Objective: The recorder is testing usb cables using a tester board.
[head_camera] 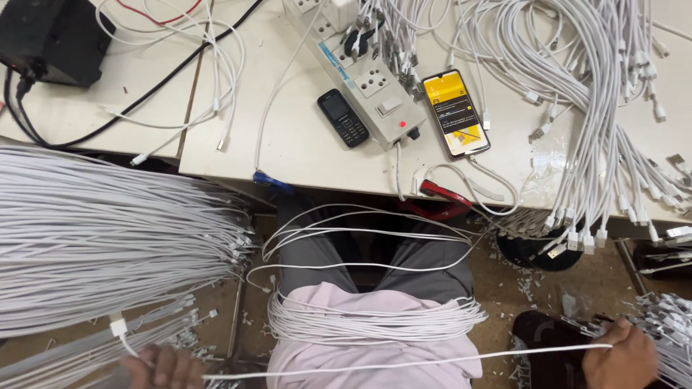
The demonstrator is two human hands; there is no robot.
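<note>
1. We see the left hand low at the frame's bottom edge, fingers curled around one end of a single white cable, close to its white plug.
2. The right hand is at the bottom right, closed on the other end of that cable; the cable runs taut between both hands across the lap.
3. A bundle of white cables lies draped over the lap, above the pink shirt; a few loose loops hang higher, over the grey trousers.
4. To the left, a thick sheaf of white cables runs sideways, its ends pointing toward the lap.
5. On the white table we note a long power strip, a small black keypad phone just beside it, and a smartphone with a yellow screen on its other side.
6. A mass of white cables spills over the table's right edge, plugs hanging down.
7. A black box sits at top left.
</note>
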